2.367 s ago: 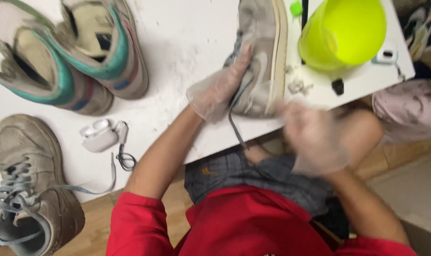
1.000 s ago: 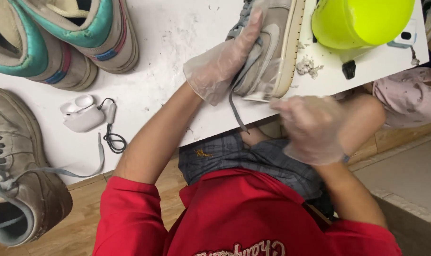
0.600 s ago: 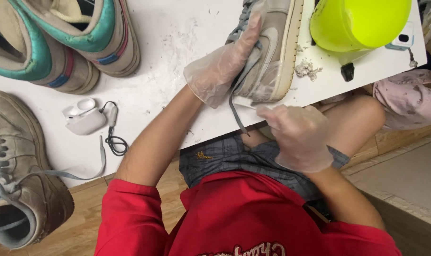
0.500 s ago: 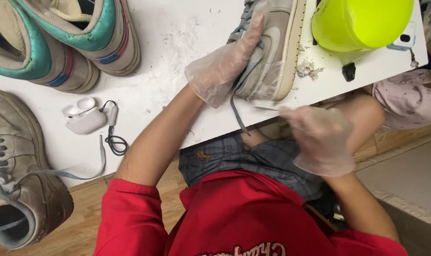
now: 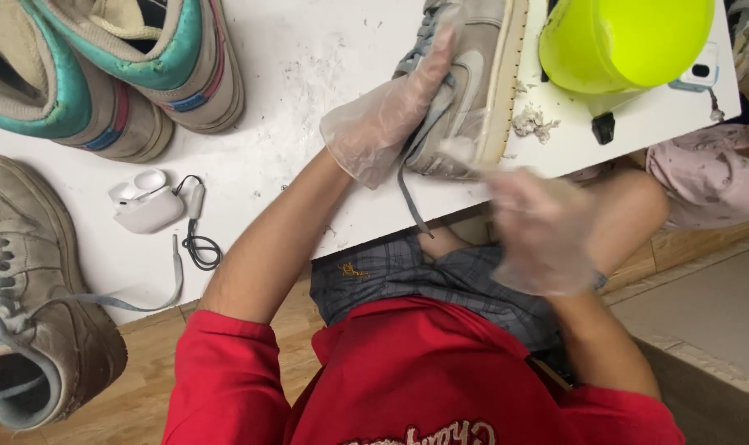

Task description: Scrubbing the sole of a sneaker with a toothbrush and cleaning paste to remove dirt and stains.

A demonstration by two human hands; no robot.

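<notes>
Light: bright, even, soft shadows | Blur: your right hand (image 5: 547,235) motion-smeared | Rest: you see it sharp

A white counter (image 5: 308,74) fills the top, from nine o'clock to two o'clock, with pale smears on it. Under it lies a brown wood floor (image 5: 135,395). At four o'clock the floor (image 5: 704,305) turns grey.
</notes>
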